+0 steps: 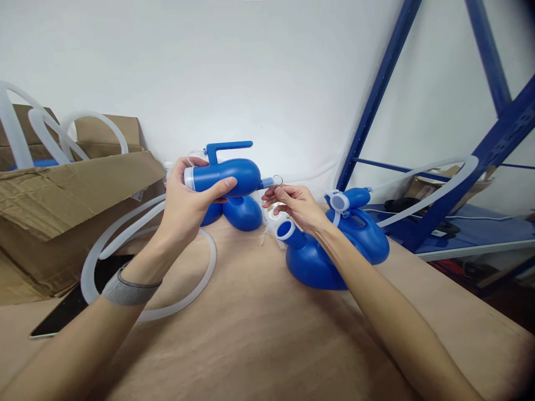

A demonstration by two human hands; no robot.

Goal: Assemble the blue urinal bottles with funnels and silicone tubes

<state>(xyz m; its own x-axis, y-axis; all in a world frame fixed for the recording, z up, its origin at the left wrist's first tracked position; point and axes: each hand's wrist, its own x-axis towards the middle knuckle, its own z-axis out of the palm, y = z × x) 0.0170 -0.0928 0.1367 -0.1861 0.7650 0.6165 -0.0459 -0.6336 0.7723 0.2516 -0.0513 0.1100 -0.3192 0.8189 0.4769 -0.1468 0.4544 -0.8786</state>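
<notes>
My left hand (pixel 190 200) is wrapped round a blue plastic urinal cup (pixel 244 177) with a white rim and a bar handle, held sideways above the table. A short translucent tube end (pixel 271 182) sits on its narrow spout. At this tube end, my right hand (pixel 295 205) pinches a thin wire ring clamp (pixel 278 180), thumb against fingers. Below my right forearm stands a blue urinal bottle (pixel 311 267) with a white-rimmed open neck. A second bottle (pixel 378 239) is partly behind it, with another blue cup (pixel 355 197) on top.
An open cardboard box (pixel 83 195) with translucent hoses (pixel 16 133) stands at the left. A looped hose (pixel 211 262) and a dark flat tablet-like object (pixel 62 312) lie on the table (pixel 234 340). Another blue bottle (pixel 244 214) is behind my hands. Blue metal shelving (pixel 443 195) rises at right.
</notes>
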